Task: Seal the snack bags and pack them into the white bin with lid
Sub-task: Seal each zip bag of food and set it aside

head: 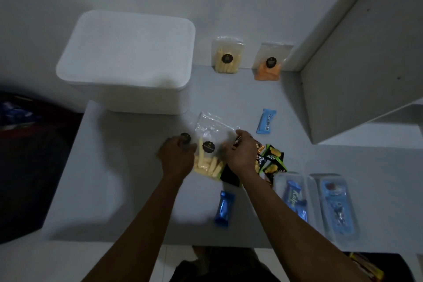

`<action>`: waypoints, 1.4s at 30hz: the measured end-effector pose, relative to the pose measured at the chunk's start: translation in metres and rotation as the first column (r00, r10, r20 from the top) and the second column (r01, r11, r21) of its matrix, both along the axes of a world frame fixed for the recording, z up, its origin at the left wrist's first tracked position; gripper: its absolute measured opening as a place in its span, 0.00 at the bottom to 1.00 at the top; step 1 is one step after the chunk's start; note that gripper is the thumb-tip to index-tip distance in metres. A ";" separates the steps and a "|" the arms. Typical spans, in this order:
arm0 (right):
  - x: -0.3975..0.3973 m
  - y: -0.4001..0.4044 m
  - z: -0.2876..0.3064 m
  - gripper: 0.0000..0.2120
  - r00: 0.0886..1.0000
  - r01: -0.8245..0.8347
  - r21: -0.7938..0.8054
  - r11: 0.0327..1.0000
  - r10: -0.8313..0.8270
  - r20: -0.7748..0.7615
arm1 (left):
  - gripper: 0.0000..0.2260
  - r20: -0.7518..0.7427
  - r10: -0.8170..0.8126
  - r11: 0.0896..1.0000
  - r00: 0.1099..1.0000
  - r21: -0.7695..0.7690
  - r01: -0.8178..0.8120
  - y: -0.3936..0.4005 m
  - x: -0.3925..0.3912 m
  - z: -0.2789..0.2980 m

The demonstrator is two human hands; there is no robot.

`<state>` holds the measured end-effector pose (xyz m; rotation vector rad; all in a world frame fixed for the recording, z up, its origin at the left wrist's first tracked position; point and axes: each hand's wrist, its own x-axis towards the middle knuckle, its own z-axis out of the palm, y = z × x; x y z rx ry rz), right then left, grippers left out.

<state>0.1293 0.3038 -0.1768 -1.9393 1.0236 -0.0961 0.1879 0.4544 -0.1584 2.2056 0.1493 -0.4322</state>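
Note:
A clear snack bag of pale yellow sticks with a round black label lies on the white table, its open top pointing toward the bin. My left hand grips its left edge, fingers curled, with a second round black label showing at the fingertips. My right hand grips the bag's right edge, fingers curled. The white bin stands behind the bag at the back left, its lid on.
Two more labelled bags lean on the back wall, one with yellow sticks, one with orange snacks. Blue wrapped bars, green packets, a black packet and two clear trays lie at right.

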 end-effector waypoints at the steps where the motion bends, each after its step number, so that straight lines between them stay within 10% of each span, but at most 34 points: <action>1: 0.005 -0.005 -0.002 0.28 1.000 0.012 -0.001 1.000 -0.012 -0.010 | 0.17 -0.003 -0.057 0.998 0.998 0.039 0.057 -0.007 0.009 -0.003; 7: 0.028 -0.030 -0.017 0.32 0.999 -0.026 0.085 0.996 0.029 -0.042 | 0.30 -0.111 -0.171 0.985 0.979 0.006 0.172 -0.042 0.046 -0.018; 14: 0.030 -0.042 -0.022 0.31 1.000 0.009 0.249 0.969 -0.014 0.020 | 0.07 -0.104 -0.051 0.993 0.993 -0.107 0.040 -0.049 0.051 -0.028; 25: 0.024 -0.044 0.053 0.12 0.876 -0.462 -0.029 0.887 0.461 0.142 | 0.07 -0.064 -0.095 0.911 0.993 -0.407 0.061 -0.009 0.006 0.041; 34: -0.012 -0.012 0.136 0.03 0.782 -0.537 -0.200 0.820 0.572 0.247 | 0.05 0.312 -0.069 0.881 0.948 -0.426 0.204 0.016 -0.032 0.111; 42: -0.038 0.007 0.196 0.07 0.769 -0.497 -0.468 0.731 0.621 0.152 | 0.04 0.232 -0.001 0.812 0.973 -0.567 0.136 0.023 -0.064 0.152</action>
